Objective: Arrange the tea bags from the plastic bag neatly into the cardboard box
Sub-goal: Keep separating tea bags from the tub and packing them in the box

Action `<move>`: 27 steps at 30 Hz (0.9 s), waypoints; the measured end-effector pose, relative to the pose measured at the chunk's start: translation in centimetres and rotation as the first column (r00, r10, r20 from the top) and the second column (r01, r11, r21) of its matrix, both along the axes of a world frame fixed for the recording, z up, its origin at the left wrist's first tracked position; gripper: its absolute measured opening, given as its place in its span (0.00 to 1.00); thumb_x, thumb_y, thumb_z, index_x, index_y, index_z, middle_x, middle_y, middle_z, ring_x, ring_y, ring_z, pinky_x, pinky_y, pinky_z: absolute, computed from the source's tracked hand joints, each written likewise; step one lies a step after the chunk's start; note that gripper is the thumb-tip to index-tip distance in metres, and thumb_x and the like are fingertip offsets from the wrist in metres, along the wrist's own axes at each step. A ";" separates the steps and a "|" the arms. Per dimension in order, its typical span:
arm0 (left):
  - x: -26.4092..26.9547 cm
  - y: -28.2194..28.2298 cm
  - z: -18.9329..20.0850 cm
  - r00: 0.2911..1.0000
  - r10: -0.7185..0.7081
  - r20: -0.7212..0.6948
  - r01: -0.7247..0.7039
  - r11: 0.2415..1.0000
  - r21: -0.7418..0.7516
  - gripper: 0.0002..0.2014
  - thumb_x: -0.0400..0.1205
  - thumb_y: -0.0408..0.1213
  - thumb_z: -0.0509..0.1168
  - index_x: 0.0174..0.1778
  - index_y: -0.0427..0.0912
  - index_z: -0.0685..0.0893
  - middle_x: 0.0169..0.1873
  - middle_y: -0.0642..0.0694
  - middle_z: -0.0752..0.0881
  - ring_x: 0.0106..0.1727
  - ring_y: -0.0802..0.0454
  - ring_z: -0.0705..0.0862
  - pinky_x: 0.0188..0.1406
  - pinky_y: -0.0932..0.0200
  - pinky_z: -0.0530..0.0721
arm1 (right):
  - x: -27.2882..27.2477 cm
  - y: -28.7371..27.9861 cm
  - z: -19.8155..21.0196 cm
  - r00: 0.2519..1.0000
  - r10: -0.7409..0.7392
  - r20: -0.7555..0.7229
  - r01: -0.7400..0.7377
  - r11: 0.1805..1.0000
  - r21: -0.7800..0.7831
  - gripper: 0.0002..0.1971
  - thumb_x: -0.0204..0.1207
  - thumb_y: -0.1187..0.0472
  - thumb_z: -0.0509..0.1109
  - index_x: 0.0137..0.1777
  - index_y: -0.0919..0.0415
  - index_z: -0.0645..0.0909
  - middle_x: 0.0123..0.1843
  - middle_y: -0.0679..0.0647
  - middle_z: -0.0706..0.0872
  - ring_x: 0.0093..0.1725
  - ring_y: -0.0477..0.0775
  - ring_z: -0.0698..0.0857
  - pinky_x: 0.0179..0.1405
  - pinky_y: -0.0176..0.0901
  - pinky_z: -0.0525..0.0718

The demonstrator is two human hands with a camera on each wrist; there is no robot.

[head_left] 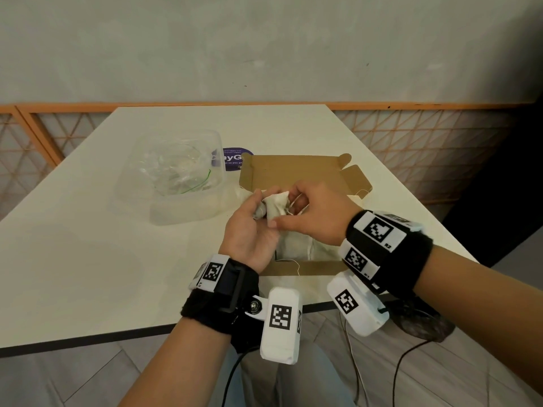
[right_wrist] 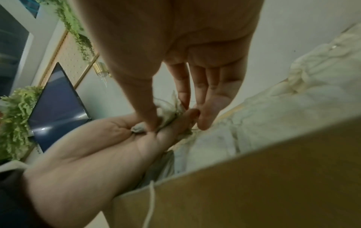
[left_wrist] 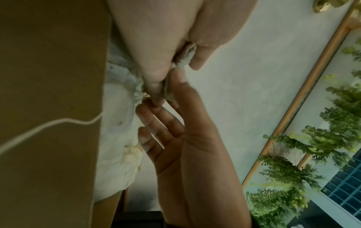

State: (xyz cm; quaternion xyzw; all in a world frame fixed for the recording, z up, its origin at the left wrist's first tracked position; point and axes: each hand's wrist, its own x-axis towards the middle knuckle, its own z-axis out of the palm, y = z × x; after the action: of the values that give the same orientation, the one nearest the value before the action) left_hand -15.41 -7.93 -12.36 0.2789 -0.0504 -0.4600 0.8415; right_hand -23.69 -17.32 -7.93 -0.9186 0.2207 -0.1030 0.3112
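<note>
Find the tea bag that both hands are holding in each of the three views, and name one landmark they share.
Head: the tea bag sits at centre, pinched between the left hand and right hand, above the cardboard box.
Left wrist: upper centre.
Right wrist: centre.
Shared landmark: the brown box wall.

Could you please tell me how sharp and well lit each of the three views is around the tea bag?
Head view: even light, tea bag fairly sharp between both hands, edges bowed by the wide lens. Left wrist view: dim, box wall a brown blur. Right wrist view: soft focus, tea bag smeared, box wall blurred in front.
</note>
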 end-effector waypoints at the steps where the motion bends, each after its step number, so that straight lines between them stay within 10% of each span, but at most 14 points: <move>1: -0.2 0.0 0.0 1.000 -0.014 0.012 0.014 1.000 -0.016 0.19 0.88 0.38 0.51 0.47 0.29 0.82 0.40 0.35 0.87 0.58 0.38 0.83 0.66 0.47 0.78 | -0.1 -0.2 0.1 1.000 0.001 0.007 -0.001 1.000 -0.019 0.16 0.67 0.50 0.78 0.48 0.55 0.79 0.39 0.50 0.84 0.39 0.51 0.82 0.44 0.44 0.81; 6: -0.4 0.0 0.0 0.997 -0.040 0.059 0.040 0.999 -0.004 0.20 0.86 0.35 0.56 0.37 0.29 0.87 0.53 0.34 0.86 0.57 0.45 0.85 0.56 0.52 0.85 | -0.5 -2.1 1.0 0.988 -0.065 0.143 0.041 0.986 0.162 0.05 0.76 0.63 0.71 0.50 0.60 0.86 0.35 0.49 0.85 0.29 0.40 0.82 0.33 0.33 0.82; 9: -0.3 -0.1 0.0 0.994 -0.042 0.099 0.038 0.999 0.037 0.16 0.84 0.34 0.61 0.64 0.27 0.79 0.60 0.35 0.85 0.55 0.48 0.87 0.48 0.57 0.89 | -0.5 -2.9 1.8 0.978 -0.083 0.191 0.033 0.968 0.250 0.05 0.75 0.63 0.71 0.46 0.63 0.87 0.33 0.50 0.85 0.27 0.37 0.81 0.30 0.28 0.81; 12: -0.3 -0.3 -0.1 0.994 -0.011 0.109 0.006 0.999 0.042 0.23 0.79 0.30 0.65 0.70 0.26 0.74 0.65 0.33 0.81 0.55 0.49 0.88 0.48 0.57 0.89 | -0.5 -3.2 2.5 0.968 -0.110 0.226 0.006 0.910 0.416 0.03 0.76 0.65 0.70 0.42 0.62 0.84 0.34 0.52 0.85 0.30 0.42 0.83 0.30 0.30 0.84; 20: -0.2 0.1 0.0 0.998 0.068 0.015 -0.066 0.994 -0.083 0.10 0.85 0.32 0.57 0.52 0.30 0.82 0.47 0.38 0.88 0.49 0.50 0.90 0.53 0.58 0.87 | -2.1 -5.4 3.2 0.960 -0.145 0.239 0.034 0.910 0.414 0.03 0.78 0.67 0.68 0.45 0.60 0.82 0.37 0.54 0.83 0.32 0.46 0.82 0.28 0.29 0.84; 27: -0.4 0.4 0.2 0.996 0.089 -0.007 -0.089 0.981 -0.171 0.12 0.86 0.33 0.55 0.49 0.32 0.83 0.45 0.40 0.90 0.50 0.51 0.89 0.55 0.59 0.86 | -2.7 -4.3 0.1 0.980 0.158 -0.121 -0.104 0.925 0.365 0.03 0.76 0.66 0.69 0.46 0.58 0.82 0.25 0.42 0.83 0.25 0.36 0.80 0.27 0.29 0.81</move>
State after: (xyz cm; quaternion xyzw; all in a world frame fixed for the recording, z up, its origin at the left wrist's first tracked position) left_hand -15.85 -7.54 -12.20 0.2074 -0.0775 -0.4157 0.8821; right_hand -26.39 -21.62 -7.80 -0.8646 0.1962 0.0284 0.4618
